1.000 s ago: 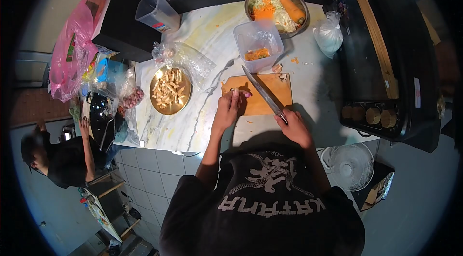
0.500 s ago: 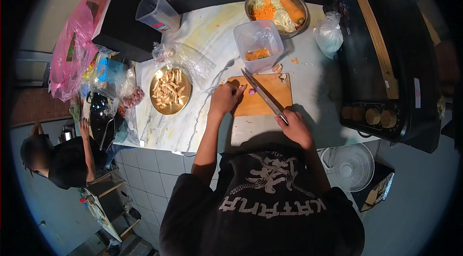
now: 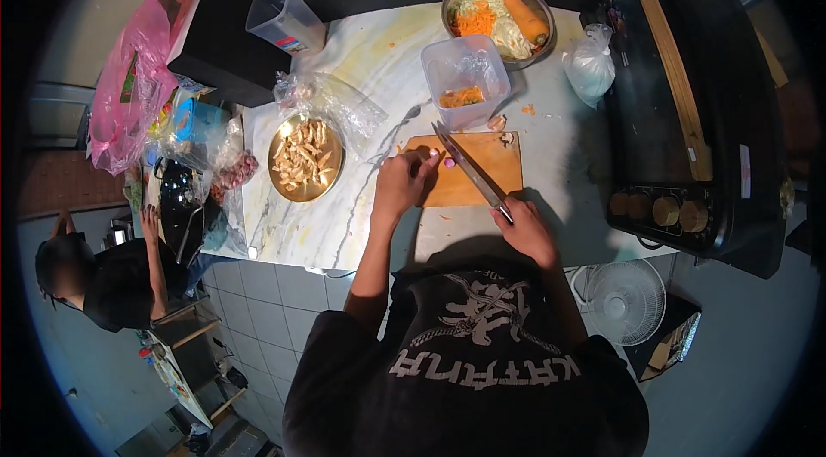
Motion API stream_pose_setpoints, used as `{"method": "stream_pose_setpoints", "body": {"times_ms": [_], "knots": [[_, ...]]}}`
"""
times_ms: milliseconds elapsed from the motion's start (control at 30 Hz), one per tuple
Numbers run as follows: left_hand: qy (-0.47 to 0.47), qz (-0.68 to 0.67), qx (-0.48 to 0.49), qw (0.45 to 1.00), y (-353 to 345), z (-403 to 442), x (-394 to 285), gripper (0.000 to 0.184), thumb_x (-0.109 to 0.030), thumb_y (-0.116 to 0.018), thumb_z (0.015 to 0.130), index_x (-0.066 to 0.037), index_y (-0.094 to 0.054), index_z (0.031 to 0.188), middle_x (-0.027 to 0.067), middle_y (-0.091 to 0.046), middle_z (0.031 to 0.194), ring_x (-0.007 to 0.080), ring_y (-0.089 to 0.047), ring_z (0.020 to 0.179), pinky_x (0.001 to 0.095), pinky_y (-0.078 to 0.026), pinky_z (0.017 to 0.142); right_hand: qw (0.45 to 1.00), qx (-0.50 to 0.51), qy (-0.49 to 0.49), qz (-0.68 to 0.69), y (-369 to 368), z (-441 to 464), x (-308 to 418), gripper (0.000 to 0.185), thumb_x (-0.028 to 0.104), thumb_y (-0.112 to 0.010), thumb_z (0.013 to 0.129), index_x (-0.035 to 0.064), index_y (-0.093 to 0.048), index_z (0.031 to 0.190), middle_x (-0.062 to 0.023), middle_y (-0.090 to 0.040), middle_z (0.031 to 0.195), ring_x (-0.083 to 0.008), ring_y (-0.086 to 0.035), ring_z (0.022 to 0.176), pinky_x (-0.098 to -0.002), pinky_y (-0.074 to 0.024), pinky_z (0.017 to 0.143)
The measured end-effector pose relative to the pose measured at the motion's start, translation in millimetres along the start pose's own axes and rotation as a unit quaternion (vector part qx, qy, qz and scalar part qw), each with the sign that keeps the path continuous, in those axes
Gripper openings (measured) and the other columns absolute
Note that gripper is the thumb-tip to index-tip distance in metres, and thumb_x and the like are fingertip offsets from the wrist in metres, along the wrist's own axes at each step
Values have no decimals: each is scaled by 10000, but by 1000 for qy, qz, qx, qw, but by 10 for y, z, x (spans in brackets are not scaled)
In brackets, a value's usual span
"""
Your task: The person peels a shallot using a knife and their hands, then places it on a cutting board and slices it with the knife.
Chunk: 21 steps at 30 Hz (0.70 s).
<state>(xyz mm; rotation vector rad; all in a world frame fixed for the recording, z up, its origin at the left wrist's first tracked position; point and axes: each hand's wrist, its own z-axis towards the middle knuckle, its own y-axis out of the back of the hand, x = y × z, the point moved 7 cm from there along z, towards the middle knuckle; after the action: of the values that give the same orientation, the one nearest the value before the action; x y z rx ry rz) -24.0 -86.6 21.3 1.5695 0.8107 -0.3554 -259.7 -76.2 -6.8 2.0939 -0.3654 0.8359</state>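
Observation:
My right hand grips the handle of a kitchen knife, its blade slanting up and left across a wooden cutting board. At the board's left side, my left hand is closed, with a small pinkish-white piece, apparently shallot, at its fingertips. Another purple shallot piece lies on the board between that hand and the blade. Pale peel scraps rest at the board's top right corner. Just beyond the board stands a clear plastic container with orange shredded food inside.
A metal bowl holds shredded vegetables and a carrot. Left are a plate of pale cut pieces and a plastic bag. A tied bag sits beside a black oven. Another person is at far left.
My left hand has shifted only slightly, and the pale piece at its fingertips shows more clearly. The knife and right hand stay almost the same. The view has moved a little.

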Motion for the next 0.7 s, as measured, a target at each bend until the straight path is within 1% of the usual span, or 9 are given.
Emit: {"method": "stream_pose_setpoints", "body": {"times_ms": [33, 100, 133, 200, 233, 300, 533, 600, 700], "knots": [[1, 0, 0, 1000, -38, -33, 4, 364, -350, -624, 856, 5, -661, 784, 177, -615, 618, 309, -626, 577, 370, -470, 572, 1000, 1, 0, 0, -8, -5, -8, 280, 268, -556, 880, -11, -547, 854, -214, -588, 788, -418, -533, 825, -493, -421, 718], [-74, -82, -62, 992, -38, -117, -108, 207, -205, -682, 810, -3, -640, 798, 170, -632, 646, 324, -633, 603, 370, -487, 576, 999, -27, 18, 23, 12, -12, -9, 280, 263, -555, 877, -15, -547, 847, -217, -588, 769, -423, -533, 815, -498, -419, 718], [-73, -82, -62, 992, -77, -148, -146, 207, -205, -682, 810, -3, -640, 798, 170, -632, 646, 324, -633, 603, 370, -487, 576, 999, -26, 18, 23, 6, -9, -21, 280, 263, -555, 877, -15, -547, 847, -217, -588, 769, -423, -533, 815, -498, -419, 718], [-21, -105, -86, 991, -118, -209, -181, 160, -129, -690, 792, 14, -629, 834, 153, -656, 680, 283, -660, 625, 335, -500, 593, 999, -21, 24, 11, -7, -5, -42, 276, 257, -556, 870, -18, -552, 852, -226, -591, 774, -425, -536, 825, -501, -417, 725], [-15, -102, -96, 990, -110, -236, -232, 187, -151, -688, 800, 24, -634, 836, 149, -659, 680, 261, -657, 596, 326, -497, 580, 999, -22, 24, 11, -7, 1, -58, 276, 257, -556, 870, -18, -552, 852, -226, -591, 774, -425, -536, 825, -501, -417, 725], [-19, -99, -113, 988, -145, -268, -269, 192, -156, -687, 802, 23, -643, 855, 145, -659, 678, 260, -649, 579, 324, -495, 573, 1000, 11, 5, 24, -52, 12, -106, 275, 255, -561, 861, -20, -561, 854, -234, -598, 800, -423, -542, 852, -499, -421, 743], [-65, -48, -172, 982, -239, -309, -318, 212, -164, -672, 818, 20, -667, 924, 135, -654, 668, 255, -626, 556, 325, -482, 553, 1000, 3, -1, 6, 24, -96, -53, 274, 250, -564, 849, -23, -570, 840, -236, -604, 837, -419, -547, 882, -490, -431, 771], [-71, -62, -160, 983, -287, -298, -289, 202, -154, -671, 816, 19, -667, 921, 146, -654, 699, 260, -628, 580, 329, -482, 562, 1000, 1, 17, -16, 25, -106, -41, 269, 248, -563, 847, -20, -571, 848, -235, -603, 847, -413, -547, 886, -490, -430, 771], [-91, -82, -135, 983, -333, -308, -252, 182, -124, -673, 806, 20, -663, 918, 164, -651, 762, 270, -629, 620, 337, -482, 579, 1000, -6, 8, -19, 100, -161, 5, 261, 245, -560, 847, -16, -570, 851, -232, -603, 850, -412, -546, 896, -488, -430, 775]]}}
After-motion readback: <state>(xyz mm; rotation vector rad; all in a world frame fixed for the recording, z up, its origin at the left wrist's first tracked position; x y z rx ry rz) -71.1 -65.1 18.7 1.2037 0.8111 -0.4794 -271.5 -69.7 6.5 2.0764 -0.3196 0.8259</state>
